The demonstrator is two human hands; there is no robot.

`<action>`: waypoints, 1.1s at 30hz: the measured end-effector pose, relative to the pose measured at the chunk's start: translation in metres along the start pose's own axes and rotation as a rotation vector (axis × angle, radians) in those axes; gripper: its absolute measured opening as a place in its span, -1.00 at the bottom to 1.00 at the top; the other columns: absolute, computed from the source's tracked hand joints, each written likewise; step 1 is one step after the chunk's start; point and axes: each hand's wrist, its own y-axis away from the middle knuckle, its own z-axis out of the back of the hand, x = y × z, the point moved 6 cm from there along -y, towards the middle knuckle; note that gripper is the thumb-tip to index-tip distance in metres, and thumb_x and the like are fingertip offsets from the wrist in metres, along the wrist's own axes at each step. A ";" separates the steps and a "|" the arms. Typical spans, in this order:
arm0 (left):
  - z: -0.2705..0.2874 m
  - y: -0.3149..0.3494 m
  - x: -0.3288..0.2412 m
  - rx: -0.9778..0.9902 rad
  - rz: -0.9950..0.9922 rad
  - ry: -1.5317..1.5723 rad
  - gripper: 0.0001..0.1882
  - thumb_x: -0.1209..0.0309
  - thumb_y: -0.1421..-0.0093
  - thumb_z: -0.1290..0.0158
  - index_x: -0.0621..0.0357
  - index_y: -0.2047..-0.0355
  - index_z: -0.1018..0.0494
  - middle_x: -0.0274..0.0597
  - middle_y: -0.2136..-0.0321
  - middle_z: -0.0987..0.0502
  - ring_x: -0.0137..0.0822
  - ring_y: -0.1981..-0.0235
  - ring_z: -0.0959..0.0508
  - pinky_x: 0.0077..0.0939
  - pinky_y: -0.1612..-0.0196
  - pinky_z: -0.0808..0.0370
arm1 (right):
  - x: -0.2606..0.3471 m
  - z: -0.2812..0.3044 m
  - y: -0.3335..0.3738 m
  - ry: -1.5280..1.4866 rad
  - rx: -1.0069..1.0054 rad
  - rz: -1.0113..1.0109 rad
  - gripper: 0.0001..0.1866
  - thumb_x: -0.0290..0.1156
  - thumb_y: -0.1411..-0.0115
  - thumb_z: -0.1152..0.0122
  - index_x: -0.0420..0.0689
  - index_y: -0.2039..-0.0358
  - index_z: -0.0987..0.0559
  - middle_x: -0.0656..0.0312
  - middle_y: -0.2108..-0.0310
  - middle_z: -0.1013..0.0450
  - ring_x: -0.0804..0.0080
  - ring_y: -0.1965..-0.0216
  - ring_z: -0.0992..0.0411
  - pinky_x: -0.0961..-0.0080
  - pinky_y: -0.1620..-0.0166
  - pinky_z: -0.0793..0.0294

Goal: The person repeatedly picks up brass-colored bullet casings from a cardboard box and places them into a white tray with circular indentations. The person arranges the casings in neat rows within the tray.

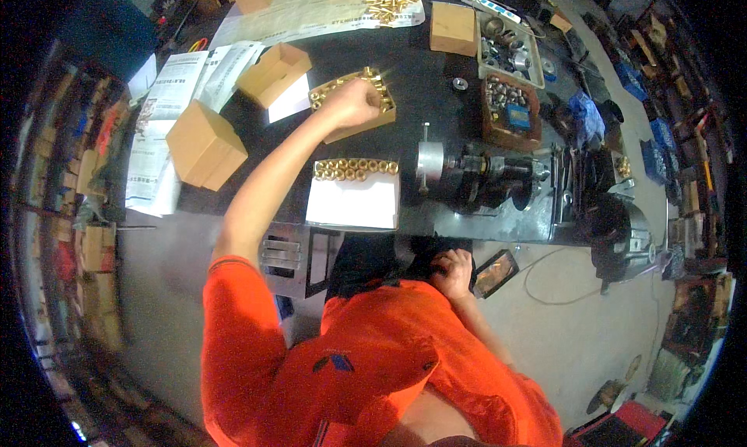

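Observation:
My left hand [354, 105] is over an open cardboard box [359, 131] of brass fittings [372, 78] on the dark table. Its fingers are curled in, and whatever they may hold is hidden. Nearer to me stands a white box [352, 203], with rows of brass nut-like fittings [356, 169] along its far side. My right hand [454, 273] rests low over my dark-clad lap, below the table edge. Those fingers are bent too, their tips out of sight. Just right of it is a dark-framed, phone-like screen [496, 273].
A clamp-like machine [482, 169] occupies the table's right side. Beyond it are a brown tray of metal parts [510, 112] and a pale bin [510, 50]. Cardboard boxes [206, 145] and newspaper [159, 124] lie left. Small brass pieces [381, 0] are heaped at the far side.

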 end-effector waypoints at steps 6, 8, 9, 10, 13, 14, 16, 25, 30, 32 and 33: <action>0.011 0.089 -0.034 -0.024 -0.088 0.006 -0.84 0.44 0.05 -0.10 0.19 0.40 -0.53 -0.08 0.46 -0.57 -0.21 0.38 -0.59 -0.36 0.27 -0.51 | -0.008 -0.010 0.007 -0.003 0.054 -0.036 -0.74 -0.38 0.37 -0.27 -0.05 0.51 -0.59 0.28 0.37 -0.45 0.14 0.23 -0.34 0.21 0.07 -0.28; 0.005 0.118 -0.051 -0.048 -0.173 -0.122 -0.84 0.40 0.04 -0.10 0.11 0.40 -0.52 -0.09 0.42 -0.53 -0.06 0.33 -0.57 -0.22 0.26 -0.50 | -0.006 -0.007 0.005 -0.006 0.054 -0.021 -0.74 -0.37 0.36 -0.26 -0.06 0.51 -0.59 0.28 0.36 -0.45 0.14 0.23 -0.34 0.21 0.07 -0.28; -0.001 0.130 -0.062 -0.027 -0.184 -0.144 -0.83 0.37 0.03 -0.09 0.08 0.38 -0.52 -0.10 0.41 -0.51 -0.05 0.32 -0.55 -0.17 0.27 -0.50 | -0.006 -0.007 0.005 -0.005 0.052 -0.016 -0.74 -0.37 0.36 -0.26 -0.06 0.51 -0.59 0.28 0.36 -0.45 0.15 0.23 -0.34 0.21 0.07 -0.28; -0.009 0.141 -0.067 -0.034 -0.214 -0.164 -0.82 0.35 0.00 -0.08 0.08 0.36 -0.51 -0.10 0.42 -0.50 -0.05 0.34 -0.55 -0.16 0.28 -0.50 | -0.006 -0.007 0.005 -0.008 0.058 -0.016 -0.74 -0.37 0.36 -0.26 -0.06 0.51 -0.59 0.28 0.36 -0.45 0.15 0.23 -0.34 0.22 0.07 -0.28; -0.037 0.153 -0.068 -0.017 -0.263 -0.255 -0.82 0.31 -0.08 -0.05 0.10 0.33 -0.49 -0.11 0.44 -0.49 -0.05 0.37 -0.56 -0.13 0.32 -0.49 | -0.010 -0.009 0.007 -0.005 0.061 -0.015 -0.74 -0.38 0.35 -0.26 -0.06 0.51 -0.59 0.29 0.36 -0.46 0.15 0.23 -0.34 0.22 0.06 -0.28; -0.044 0.154 -0.067 -0.005 -0.273 -0.290 -0.81 0.31 -0.10 -0.04 0.11 0.32 -0.48 -0.11 0.45 -0.48 -0.05 0.39 -0.56 -0.13 0.33 -0.48 | -0.013 -0.011 0.009 -0.003 0.052 -0.010 -0.74 -0.38 0.35 -0.26 -0.07 0.51 -0.59 0.29 0.36 -0.46 0.15 0.23 -0.35 0.22 0.06 -0.27; -0.051 0.153 -0.063 -0.015 -0.264 -0.357 -0.81 0.28 -0.15 -0.02 0.13 0.32 -0.47 -0.12 0.46 -0.48 -0.05 0.42 -0.55 -0.13 0.35 -0.48 | -0.015 -0.012 0.011 -0.001 0.038 -0.008 -0.74 -0.38 0.35 -0.25 -0.07 0.51 -0.60 0.29 0.36 -0.46 0.16 0.23 -0.35 0.23 0.05 -0.27; -0.052 0.159 -0.061 -0.124 -0.265 -0.431 -0.80 0.24 -0.18 -0.01 0.09 0.33 -0.45 -0.18 0.47 -0.49 -0.11 0.47 -0.55 -0.20 0.41 -0.45 | -0.010 -0.010 0.008 -0.014 0.043 -0.025 -0.73 -0.38 0.36 -0.25 -0.07 0.50 -0.59 0.28 0.34 -0.47 0.15 0.21 -0.36 0.23 0.04 -0.27; -0.057 0.161 -0.057 -0.135 -0.259 -0.409 -0.81 0.25 -0.18 -0.01 0.09 0.38 -0.46 -0.18 0.48 -0.51 -0.12 0.46 -0.57 -0.20 0.41 -0.46 | -0.012 -0.010 0.010 -0.014 0.025 -0.007 -0.71 -0.37 0.37 -0.25 -0.07 0.49 -0.59 0.26 0.34 -0.46 0.16 0.22 -0.36 0.22 0.04 -0.27; -0.058 0.160 -0.054 -0.136 -0.253 -0.400 -0.81 0.26 -0.18 -0.01 0.10 0.41 -0.47 -0.17 0.50 -0.52 -0.11 0.47 -0.57 -0.20 0.42 -0.46 | -0.011 -0.010 0.008 -0.020 0.043 -0.012 -0.71 -0.36 0.37 -0.25 -0.07 0.50 -0.59 0.26 0.35 -0.46 0.17 0.23 -0.36 0.22 0.04 -0.27; -0.058 0.159 -0.054 -0.142 -0.252 -0.414 -0.81 0.26 -0.18 -0.01 0.10 0.41 -0.48 -0.16 0.52 -0.53 -0.11 0.48 -0.57 -0.19 0.43 -0.46 | -0.010 -0.009 0.007 -0.024 0.053 -0.015 -0.71 -0.36 0.37 -0.25 -0.07 0.50 -0.59 0.26 0.35 -0.45 0.17 0.23 -0.36 0.21 0.04 -0.27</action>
